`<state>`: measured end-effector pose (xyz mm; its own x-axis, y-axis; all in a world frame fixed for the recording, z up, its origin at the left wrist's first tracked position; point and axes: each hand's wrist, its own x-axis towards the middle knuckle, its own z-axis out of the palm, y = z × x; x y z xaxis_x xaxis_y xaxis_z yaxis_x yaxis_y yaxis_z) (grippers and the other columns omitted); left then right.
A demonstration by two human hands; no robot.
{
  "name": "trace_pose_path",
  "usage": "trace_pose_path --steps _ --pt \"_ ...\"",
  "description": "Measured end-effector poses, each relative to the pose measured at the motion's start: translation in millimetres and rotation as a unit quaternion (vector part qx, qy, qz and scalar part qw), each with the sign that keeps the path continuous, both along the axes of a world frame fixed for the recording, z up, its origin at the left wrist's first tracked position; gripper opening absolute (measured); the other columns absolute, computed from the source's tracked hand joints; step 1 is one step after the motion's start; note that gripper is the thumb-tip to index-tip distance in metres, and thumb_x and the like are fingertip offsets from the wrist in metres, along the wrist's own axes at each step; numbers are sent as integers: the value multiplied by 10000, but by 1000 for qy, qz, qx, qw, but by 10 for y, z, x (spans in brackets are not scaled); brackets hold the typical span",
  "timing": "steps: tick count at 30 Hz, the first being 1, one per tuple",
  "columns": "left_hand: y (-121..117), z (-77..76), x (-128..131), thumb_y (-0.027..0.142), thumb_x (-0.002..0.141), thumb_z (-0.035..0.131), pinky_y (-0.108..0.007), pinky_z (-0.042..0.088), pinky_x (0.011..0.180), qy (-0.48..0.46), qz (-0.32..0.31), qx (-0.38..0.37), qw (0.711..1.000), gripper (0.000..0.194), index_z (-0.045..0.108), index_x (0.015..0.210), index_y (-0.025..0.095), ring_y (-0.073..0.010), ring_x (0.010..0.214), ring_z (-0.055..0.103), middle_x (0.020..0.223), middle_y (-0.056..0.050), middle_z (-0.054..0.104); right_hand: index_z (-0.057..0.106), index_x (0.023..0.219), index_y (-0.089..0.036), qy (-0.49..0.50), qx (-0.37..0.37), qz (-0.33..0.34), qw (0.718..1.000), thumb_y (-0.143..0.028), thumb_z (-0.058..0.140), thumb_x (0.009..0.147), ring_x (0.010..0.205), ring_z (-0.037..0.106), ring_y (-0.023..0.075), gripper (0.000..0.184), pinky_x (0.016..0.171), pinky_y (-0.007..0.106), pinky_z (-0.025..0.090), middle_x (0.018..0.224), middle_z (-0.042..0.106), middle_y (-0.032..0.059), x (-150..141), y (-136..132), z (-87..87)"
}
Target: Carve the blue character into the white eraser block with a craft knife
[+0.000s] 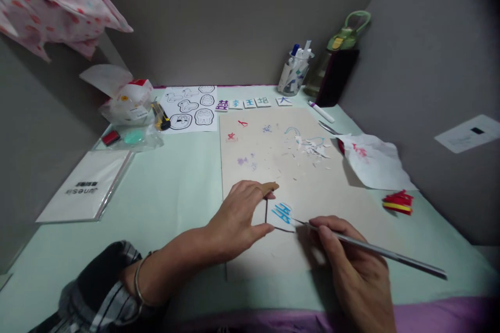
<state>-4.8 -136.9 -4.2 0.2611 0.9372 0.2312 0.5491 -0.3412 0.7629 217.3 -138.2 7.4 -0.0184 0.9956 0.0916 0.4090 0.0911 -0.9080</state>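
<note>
My left hand (242, 218) steadies a small white square block (288, 222) between thumb and fingers, on a beige board (336, 187). Blue strokes like a written character mark the block's face, and its near edges look dark. A tan cover, perhaps a finger guard, sits on one of that hand's fingertips. My right hand (351, 265) grips a slim silver craft knife (385, 254) like a pen. Its thin tip is at the block's right edge; whether it cuts in cannot be seen. White shavings (314, 146) lie farther up the board, among red, purple and blue marks.
Behind the board stand several lettered white blocks (250, 103), a pen cup (294, 75) and a green-topped bottle (341, 41). On the right are a white paper (380, 161) and a red-yellow bundle (398, 202). A yellow-black cutter (161, 116) and a packaged pad (86, 187) lie left.
</note>
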Motion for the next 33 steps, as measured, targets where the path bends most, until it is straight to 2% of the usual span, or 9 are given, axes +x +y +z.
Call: trace_pose_path --steps 5,10,16,21,26,33 --pt "5 2 8 103 793 806 -468 395 1102 7 4 8 1000 705 450 1396 187 -276 1222 537 1269 -78 645 671 883 -256 0 -33 -15 999 -432 642 922 695 582 146 183 633 250 454 772 651 -22 -130 -69 78" --pt "7 10 12 141 791 835 -475 389 1106 10 0 9 1000 708 458 1388 190 -278 1218 546 1251 -73 655 636 903 -251 -15 -15 -12 1000 -421 612 944 674 571 143 176 606 259 440 788 639 -15 -168 -97 94" --pt "3 23 37 244 794 863 -508 382 1109 8 12 -13 1000 753 446 1420 278 -301 1235 542 1272 -52 663 632 858 -240 -22 37 15 999 -391 612 947 619 549 146 176 548 261 433 758 620 -4 -162 -99 76" --pt "6 21 76 304 758 897 -536 298 1177 15 29 -11 999 795 460 1421 262 -287 1212 561 1258 -33 680 638 837 -233 -49 40 -43 997 -413 639 936 583 567 137 206 552 246 451 713 619 -20 -180 -114 74" --pt "-1 6 96 259 773 885 -539 192 1226 21 36 -5 999 754 471 1403 252 -258 1221 562 1223 -6 701 641 824 -236 -47 35 -40 998 -424 647 928 608 579 142 216 600 237 477 706 618 -22 -191 -107 77" --pt "7 23 101 223 776 863 -575 212 1210 18 38 -10 999 714 499 1389 259 -282 1211 571 1205 -26 711 635 825 -235 -54 47 -14 997 -415 620 948 596 559 142 218 568 236 465 700 601 -20 -191 -99 69"
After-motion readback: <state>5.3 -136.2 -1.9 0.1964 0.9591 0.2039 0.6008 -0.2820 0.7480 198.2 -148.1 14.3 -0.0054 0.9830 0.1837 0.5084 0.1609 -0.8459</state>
